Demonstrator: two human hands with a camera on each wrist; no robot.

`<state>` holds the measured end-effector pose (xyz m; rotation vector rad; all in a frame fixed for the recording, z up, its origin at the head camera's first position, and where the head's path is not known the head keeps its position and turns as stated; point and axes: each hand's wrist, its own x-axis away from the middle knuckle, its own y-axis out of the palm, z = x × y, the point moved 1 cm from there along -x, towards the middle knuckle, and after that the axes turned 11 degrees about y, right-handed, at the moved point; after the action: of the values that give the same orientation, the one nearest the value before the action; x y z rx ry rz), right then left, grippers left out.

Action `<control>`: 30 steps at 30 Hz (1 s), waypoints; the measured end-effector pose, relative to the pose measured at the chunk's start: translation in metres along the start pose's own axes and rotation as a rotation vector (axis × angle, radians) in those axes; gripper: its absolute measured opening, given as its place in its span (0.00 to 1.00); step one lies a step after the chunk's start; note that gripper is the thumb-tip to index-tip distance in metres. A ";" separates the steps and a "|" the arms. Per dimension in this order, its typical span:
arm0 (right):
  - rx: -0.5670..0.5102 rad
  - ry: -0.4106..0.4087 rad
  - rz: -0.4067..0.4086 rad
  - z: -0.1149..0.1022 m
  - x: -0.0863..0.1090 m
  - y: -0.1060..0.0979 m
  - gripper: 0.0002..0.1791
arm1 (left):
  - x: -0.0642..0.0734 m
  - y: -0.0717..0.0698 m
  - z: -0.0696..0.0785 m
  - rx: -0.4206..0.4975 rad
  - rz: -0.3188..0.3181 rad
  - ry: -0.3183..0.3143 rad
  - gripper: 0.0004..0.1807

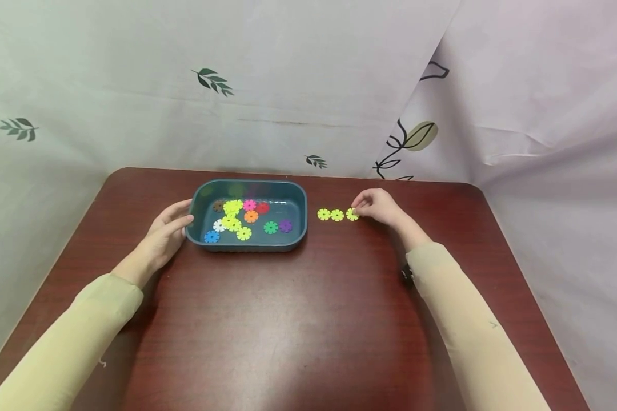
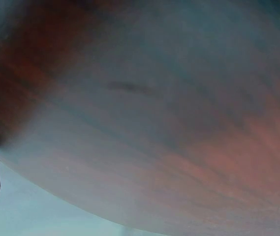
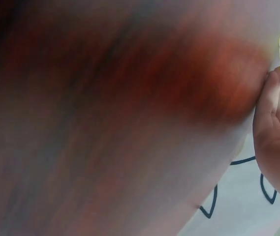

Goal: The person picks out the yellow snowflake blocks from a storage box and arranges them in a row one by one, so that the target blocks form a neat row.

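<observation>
My left hand [image 1: 167, 234] holds the left end of a dark blue plastic tub [image 1: 247, 248], its thumb over the rim. Only a sliver of that hand shows at the left edge of the left wrist view. To the right of the tub, two yellow notched plastic discs [image 1: 331, 214] lie side by side on the table. My right hand [image 1: 377, 206] pinches another yellow disc [image 1: 351, 215] just right of them, at the table surface. In the right wrist view its fingers [image 3: 272, 93] meet at the thin yellow edge of the disc.
Inside the tub lie more notched discs: several yellow ones [image 1: 231, 221], a blue one [image 1: 212, 236], a green one [image 1: 271, 228], a purple one [image 1: 285, 226] and other colours. The dark red wooden table [image 1: 288, 319] backs onto a pale leaf-patterned cloth [image 1: 288, 85].
</observation>
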<state>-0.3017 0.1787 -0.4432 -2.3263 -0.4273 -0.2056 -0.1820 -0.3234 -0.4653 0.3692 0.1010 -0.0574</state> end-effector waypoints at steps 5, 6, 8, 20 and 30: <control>0.063 -0.023 0.011 -0.003 0.000 0.003 0.06 | 0.000 -0.001 0.000 -0.015 0.004 -0.005 0.18; 0.065 -0.025 0.016 -0.003 0.000 0.003 0.05 | 0.000 -0.001 0.000 -0.019 0.005 -0.005 0.18; 0.069 -0.028 0.024 -0.004 0.000 0.003 0.05 | 0.000 -0.001 0.000 -0.022 0.006 -0.003 0.18; 0.095 -0.033 0.034 -0.003 -0.002 0.004 0.07 | 0.000 -0.002 -0.001 -0.003 0.005 0.009 0.18; 0.104 -0.021 0.038 -0.004 -0.002 0.005 0.08 | 0.000 -0.001 -0.001 -0.017 0.002 0.003 0.18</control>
<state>-0.3021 0.1724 -0.4442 -2.2346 -0.3950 -0.1374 -0.1823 -0.3236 -0.4665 0.3525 0.1044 -0.0539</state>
